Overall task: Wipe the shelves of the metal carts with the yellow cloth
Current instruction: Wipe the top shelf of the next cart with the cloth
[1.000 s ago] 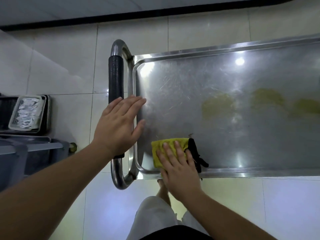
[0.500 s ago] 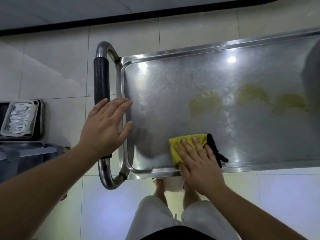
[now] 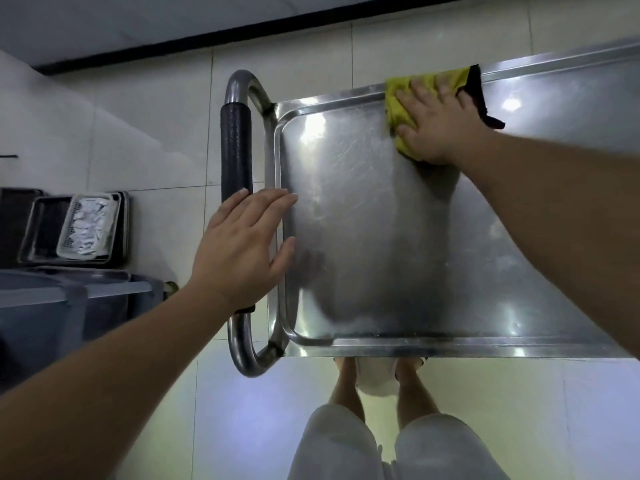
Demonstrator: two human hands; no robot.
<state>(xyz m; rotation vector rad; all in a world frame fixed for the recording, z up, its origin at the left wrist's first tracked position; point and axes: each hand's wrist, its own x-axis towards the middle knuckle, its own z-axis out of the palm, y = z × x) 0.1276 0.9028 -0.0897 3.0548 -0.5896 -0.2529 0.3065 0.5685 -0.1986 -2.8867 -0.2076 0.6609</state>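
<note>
Now the yellow cloth (image 3: 403, 109) lies at the far rim of the cart's top shelf (image 3: 381, 237), flattened under the right hand (image 3: 438, 123), fingers straight, grip released. Half a second ago it was at the near rim. Left hand (image 3: 242, 247) rests flat, released, over the handle (image 3: 236, 147) as before.

The right hand (image 3: 438, 123) has swept the yellow cloth (image 3: 398, 109) from the shelf's near rim, low in the frame, up to the far rim at upper right — its flat fingers (image 3: 415, 95) now press the cloth over that edge. The yellowish smears on the shelf (image 3: 381, 237) are gone from sight.
</note>
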